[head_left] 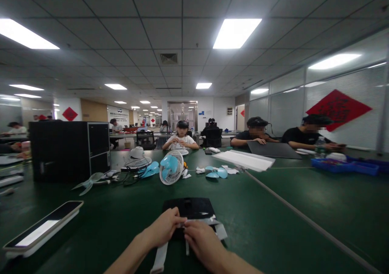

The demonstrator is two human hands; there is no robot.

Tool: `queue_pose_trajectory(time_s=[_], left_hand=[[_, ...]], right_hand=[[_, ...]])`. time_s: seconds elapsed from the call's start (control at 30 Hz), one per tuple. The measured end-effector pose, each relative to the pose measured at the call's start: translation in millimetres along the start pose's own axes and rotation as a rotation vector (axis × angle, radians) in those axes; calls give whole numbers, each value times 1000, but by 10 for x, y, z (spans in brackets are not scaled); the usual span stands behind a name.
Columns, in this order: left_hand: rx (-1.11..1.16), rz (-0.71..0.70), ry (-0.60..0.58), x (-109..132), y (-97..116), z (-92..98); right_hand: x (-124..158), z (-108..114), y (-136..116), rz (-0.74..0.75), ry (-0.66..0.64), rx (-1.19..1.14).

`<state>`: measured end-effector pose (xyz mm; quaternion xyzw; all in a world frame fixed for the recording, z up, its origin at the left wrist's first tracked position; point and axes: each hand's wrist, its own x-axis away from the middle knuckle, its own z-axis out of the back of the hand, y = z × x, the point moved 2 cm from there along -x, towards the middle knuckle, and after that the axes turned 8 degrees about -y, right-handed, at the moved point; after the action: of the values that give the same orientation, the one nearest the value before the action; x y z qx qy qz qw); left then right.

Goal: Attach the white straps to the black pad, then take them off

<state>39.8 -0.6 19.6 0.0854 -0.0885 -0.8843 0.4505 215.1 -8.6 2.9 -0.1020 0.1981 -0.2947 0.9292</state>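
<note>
At the bottom centre of the frame the left hand (pixel 164 227) and the right hand (pixel 202 238) meet, both pinched on a white strap (pixel 160 257). Their fingertips touch where they grip it. One end of the strap trails down toward the bottom edge under the left wrist, and another piece sticks out to the right of the right hand. The strap lies across the near edge of a black pad (pixel 189 207), which rests flat on the green desk (pixel 273 225) just above the hands. At lower left a phone (pixel 42 229) lies face up, well apart from the hands. Farther up the desk, in mid-frame, a small white fan (pixel 172 167) with blue blades stands upright. Loose blue blades (pixel 216 172) lie to its right and a tangle of fan parts (pixel 136 160) to its left. A black box (pixel 69 150) stands at left. White sheets (pixel 243 159) and a blue tray (pixel 346 165) lie at right. 3 people sit along the far side, their hands on the desk.
</note>
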Motion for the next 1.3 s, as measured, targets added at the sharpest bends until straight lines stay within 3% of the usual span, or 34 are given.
queue_pose_trajectory(time_s=[0.23, 0.5, 0.83, 1.0, 1.3], left_hand=[[18, 1, 1, 10, -8, -1], [30, 22, -5, 27, 44, 26], [93, 70, -60, 101, 115, 149], [167, 108, -93, 147, 25, 173], [240, 91, -95, 257, -115, 212]], right_hand=[[-30, -110, 48, 35, -94, 141], [-10, 121, -32, -61, -41, 40], [157, 421, 266, -182, -57, -22], [309, 554, 394, -174, -77, -25], [372, 596, 364, -217, -65, -24]])
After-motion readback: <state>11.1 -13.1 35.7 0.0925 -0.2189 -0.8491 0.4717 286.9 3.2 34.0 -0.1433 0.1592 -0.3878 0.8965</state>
